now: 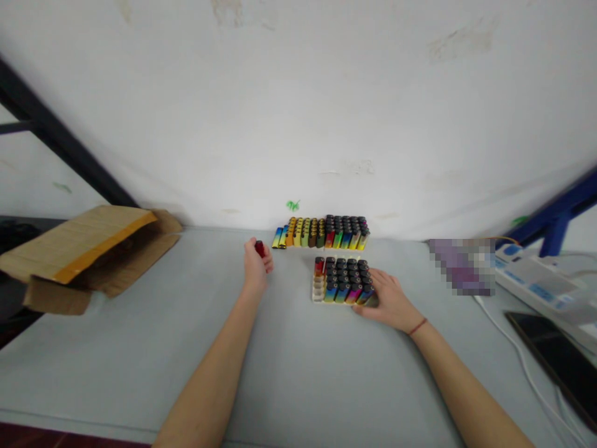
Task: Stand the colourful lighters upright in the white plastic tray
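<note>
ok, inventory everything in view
held lighter: 1, red, left hand
front tray: 1, whitish, centre
tray lighters: many, multicoloured, front tray
rear lighters: many, yellow, multicoloured, near wall
tilted lighters: 2, blue-yellow, beside rear lighters
box: 1, brown, left
pixelated item: 1, purplish, right
power strip: 1, white, right
phone: 1, black, right
cable: 1+, white, right
frame bars: several, black left, blue right
table: 1, grey, below
wall: 1, white, behind
bracelet: 1, red, right wrist
left hand: 1, holding lighter
right hand: 1, at tray
</note>
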The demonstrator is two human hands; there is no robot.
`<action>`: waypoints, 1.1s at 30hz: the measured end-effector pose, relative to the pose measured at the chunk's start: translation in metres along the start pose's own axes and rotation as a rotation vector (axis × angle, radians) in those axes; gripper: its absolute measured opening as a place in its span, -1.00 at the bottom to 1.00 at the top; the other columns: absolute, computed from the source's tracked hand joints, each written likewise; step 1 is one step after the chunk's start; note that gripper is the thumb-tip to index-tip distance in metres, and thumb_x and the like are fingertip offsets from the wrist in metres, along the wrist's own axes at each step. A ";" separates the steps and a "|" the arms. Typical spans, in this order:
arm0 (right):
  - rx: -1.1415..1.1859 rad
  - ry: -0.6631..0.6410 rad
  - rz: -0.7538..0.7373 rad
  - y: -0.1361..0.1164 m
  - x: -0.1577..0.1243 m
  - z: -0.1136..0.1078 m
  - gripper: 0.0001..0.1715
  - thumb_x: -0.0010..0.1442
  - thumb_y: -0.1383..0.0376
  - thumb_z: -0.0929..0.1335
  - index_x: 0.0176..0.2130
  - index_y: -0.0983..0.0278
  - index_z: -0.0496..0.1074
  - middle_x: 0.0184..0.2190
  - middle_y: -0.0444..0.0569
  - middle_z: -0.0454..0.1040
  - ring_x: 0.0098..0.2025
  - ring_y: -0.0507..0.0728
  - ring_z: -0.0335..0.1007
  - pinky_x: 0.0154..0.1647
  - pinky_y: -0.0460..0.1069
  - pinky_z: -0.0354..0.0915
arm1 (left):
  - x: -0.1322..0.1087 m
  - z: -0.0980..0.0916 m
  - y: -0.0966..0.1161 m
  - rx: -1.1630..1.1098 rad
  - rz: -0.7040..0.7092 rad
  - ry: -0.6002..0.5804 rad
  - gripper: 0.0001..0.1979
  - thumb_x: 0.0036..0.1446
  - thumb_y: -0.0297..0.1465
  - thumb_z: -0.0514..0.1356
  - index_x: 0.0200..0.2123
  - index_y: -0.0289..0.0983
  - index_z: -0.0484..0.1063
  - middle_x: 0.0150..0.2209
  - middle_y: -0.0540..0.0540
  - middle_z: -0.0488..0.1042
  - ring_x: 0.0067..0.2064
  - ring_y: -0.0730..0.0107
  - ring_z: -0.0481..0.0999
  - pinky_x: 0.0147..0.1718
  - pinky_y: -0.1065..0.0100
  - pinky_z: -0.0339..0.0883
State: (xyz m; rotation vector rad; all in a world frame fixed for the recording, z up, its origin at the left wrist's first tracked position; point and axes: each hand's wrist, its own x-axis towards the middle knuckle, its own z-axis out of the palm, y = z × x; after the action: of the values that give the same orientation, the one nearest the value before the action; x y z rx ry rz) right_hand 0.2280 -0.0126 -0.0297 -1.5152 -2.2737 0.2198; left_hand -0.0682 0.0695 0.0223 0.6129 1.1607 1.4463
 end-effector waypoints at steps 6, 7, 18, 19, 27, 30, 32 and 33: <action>0.004 -0.004 -0.004 0.001 0.000 0.000 -0.17 0.02 -0.04 0.40 0.17 0.28 0.26 0.16 0.17 0.35 0.18 0.35 0.21 0.14 0.22 0.12 | 0.002 0.000 -0.001 -0.031 0.027 0.069 -0.62 0.16 -0.24 -0.14 -0.68 -0.22 0.02 -0.79 0.15 -0.11 -0.78 0.60 -0.15 -0.77 0.51 -0.27; 0.002 -0.005 -0.003 0.001 0.000 0.000 -0.17 0.02 -0.04 0.40 0.17 0.29 0.26 0.16 0.18 0.35 0.18 0.35 0.21 0.14 0.23 0.12 | 0.003 0.000 -0.001 -0.036 0.033 0.078 -0.62 0.15 -0.25 -0.13 -0.68 -0.22 0.02 -0.79 0.14 -0.10 -0.77 0.60 -0.14 -0.77 0.51 -0.26; 0.003 -0.007 0.006 0.001 0.000 0.000 -0.16 0.00 -0.02 0.41 0.17 0.28 0.26 0.17 0.17 0.34 0.19 0.36 0.21 0.14 0.24 0.12 | 0.001 0.002 -0.004 -0.067 0.076 0.125 -0.63 0.15 -0.26 -0.12 -0.67 -0.23 0.04 -0.77 0.14 -0.10 -0.76 0.60 -0.14 -0.76 0.52 -0.26; 0.004 -0.005 0.003 0.001 0.000 0.000 -0.17 0.00 -0.02 0.41 0.17 0.27 0.26 0.17 0.17 0.34 0.18 0.36 0.21 0.14 0.24 0.13 | 0.000 0.002 -0.004 -0.066 0.072 0.128 -0.62 0.17 -0.24 -0.13 -0.67 -0.23 0.05 -0.76 0.15 -0.10 -0.76 0.60 -0.13 -0.77 0.52 -0.26; 0.002 -0.012 0.005 0.001 0.000 -0.001 -0.18 0.01 -0.02 0.41 0.15 0.30 0.27 0.16 0.18 0.35 0.18 0.35 0.21 0.15 0.23 0.13 | 0.002 -0.001 -0.007 -0.046 0.002 0.127 -0.52 0.15 -0.03 -0.10 -0.66 -0.21 0.04 -0.77 0.16 -0.08 -0.78 0.60 -0.12 -0.79 0.51 -0.23; -0.003 -0.011 0.002 0.001 0.000 -0.001 -0.18 0.01 -0.02 0.40 0.16 0.29 0.26 0.15 0.18 0.35 0.18 0.36 0.21 0.14 0.24 0.13 | 0.002 -0.001 -0.006 -0.033 -0.009 0.104 -0.58 0.13 -0.13 -0.07 -0.68 -0.21 0.03 -0.78 0.16 -0.09 -0.78 0.60 -0.13 -0.78 0.52 -0.25; -0.007 -0.010 0.000 0.001 0.000 0.000 -0.19 0.02 -0.02 0.40 0.16 0.29 0.27 0.15 0.19 0.35 0.19 0.36 0.21 0.14 0.24 0.14 | 0.002 0.000 -0.005 -0.030 0.002 0.098 -0.62 0.13 -0.21 -0.11 -0.68 -0.21 0.02 -0.79 0.15 -0.09 -0.78 0.59 -0.13 -0.77 0.52 -0.25; -0.008 -0.009 -0.002 0.001 0.000 0.000 -0.19 0.02 -0.03 0.40 0.16 0.29 0.27 0.15 0.20 0.35 0.18 0.37 0.21 0.13 0.24 0.14 | 0.001 0.001 -0.004 -0.028 0.014 0.097 -0.63 0.13 -0.24 -0.12 -0.69 -0.21 0.02 -0.79 0.15 -0.09 -0.78 0.59 -0.13 -0.77 0.52 -0.25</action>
State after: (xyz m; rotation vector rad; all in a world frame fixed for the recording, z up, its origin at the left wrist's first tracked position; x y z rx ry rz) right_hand 0.2293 -0.0126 -0.0298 -1.5193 -2.2854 0.2179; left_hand -0.0661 0.0706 0.0187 0.5368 1.2119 1.5157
